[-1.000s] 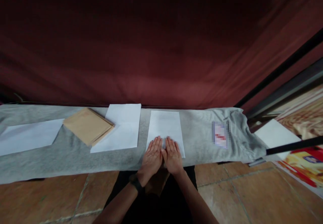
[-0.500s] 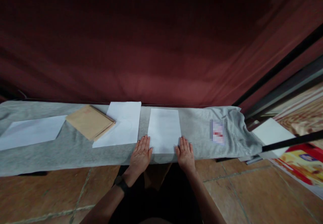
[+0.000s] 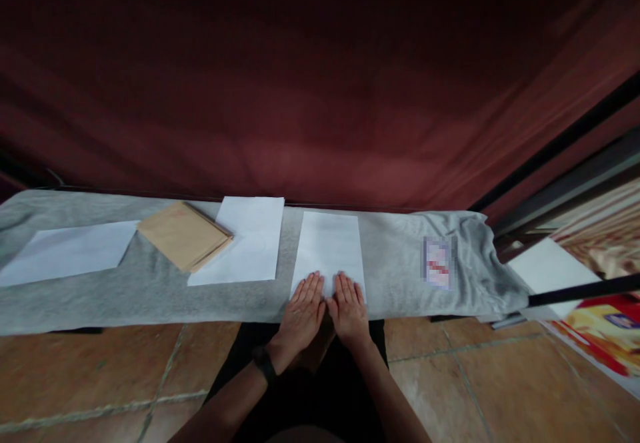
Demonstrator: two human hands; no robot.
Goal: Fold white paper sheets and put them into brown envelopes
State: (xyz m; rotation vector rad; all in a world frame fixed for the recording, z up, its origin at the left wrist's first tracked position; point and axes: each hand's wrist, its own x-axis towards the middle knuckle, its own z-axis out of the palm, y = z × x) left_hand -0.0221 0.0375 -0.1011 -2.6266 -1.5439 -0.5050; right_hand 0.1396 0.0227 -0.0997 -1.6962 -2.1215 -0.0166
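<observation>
you're resting your left hand (image 3: 303,311) and right hand (image 3: 349,311) flat on the paper (image 3: 329,246), fingers out straight, 2 more sheets (image 3: 255,246) lying off left

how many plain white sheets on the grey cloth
3: one sheet under the left hand and right hand, one partly beneath the brown paper stack, one far left. Others could be hidden.

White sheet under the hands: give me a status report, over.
Left hand and right hand: open, palms down on near end. White sheet: flat on grey cloth. Only hands on it; brown stack apart, leftward.
</observation>
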